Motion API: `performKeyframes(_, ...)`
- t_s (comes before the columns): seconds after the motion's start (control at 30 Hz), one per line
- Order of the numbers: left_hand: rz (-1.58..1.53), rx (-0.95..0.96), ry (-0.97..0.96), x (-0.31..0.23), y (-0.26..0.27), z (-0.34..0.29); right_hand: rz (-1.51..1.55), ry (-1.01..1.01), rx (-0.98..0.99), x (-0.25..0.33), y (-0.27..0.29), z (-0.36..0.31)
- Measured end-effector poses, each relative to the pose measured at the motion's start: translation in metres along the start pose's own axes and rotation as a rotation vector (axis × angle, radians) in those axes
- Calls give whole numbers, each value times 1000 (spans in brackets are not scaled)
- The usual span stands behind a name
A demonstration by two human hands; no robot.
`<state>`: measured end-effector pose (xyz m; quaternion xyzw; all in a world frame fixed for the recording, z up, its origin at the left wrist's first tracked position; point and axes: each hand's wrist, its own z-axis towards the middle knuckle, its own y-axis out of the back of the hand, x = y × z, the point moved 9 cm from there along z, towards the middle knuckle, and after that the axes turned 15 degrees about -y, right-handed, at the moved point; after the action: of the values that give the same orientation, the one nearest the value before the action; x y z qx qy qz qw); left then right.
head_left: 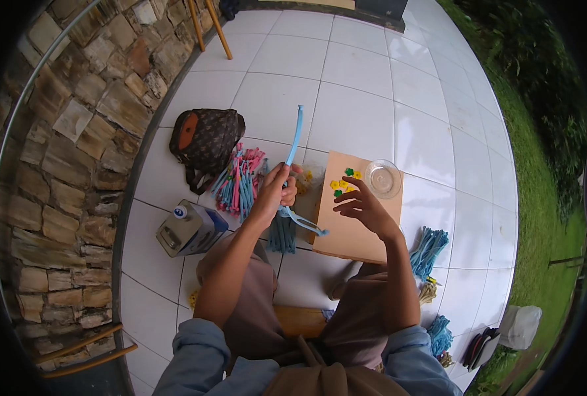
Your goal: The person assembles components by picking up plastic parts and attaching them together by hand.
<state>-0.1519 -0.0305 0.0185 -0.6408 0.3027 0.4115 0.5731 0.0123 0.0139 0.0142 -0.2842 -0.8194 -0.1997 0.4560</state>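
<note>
My left hand (pixel 277 195) is closed in a fist around a light-blue strap (pixel 296 135). One end of the strap sticks up past the fist and ends in a small knob; thinner blue strands hang out below toward the board. My right hand (pixel 370 208) hovers over a light-brown board (pixel 366 243), its fingers spread and slightly bent. Close to those fingertips lie small yellow flower-shaped pieces (pixel 334 185) and green ones (pixel 349 172). A round clear dish (pixel 382 178) rests on the board's far right corner.
Pink and blue straps (pixel 237 181) lie in a pile on the left, between a brown patterned backpack (pixel 208 142) and a metal can (pixel 186 231). A blue bundle (pixel 281 234) sits left of the board, another (pixel 429 251) right of it. A stone wall (pixel 76 152) borders the tiled floor.
</note>
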Motion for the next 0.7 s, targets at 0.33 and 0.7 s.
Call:
performKeyframes(0.33, 14, 64, 93, 0, -7, -3, -538, 179, -574, -60, 38, 23)
performKeyframes(0.7, -141, 117, 387, 20, -15, -15, -606, 162, -636, -73, 21, 28)
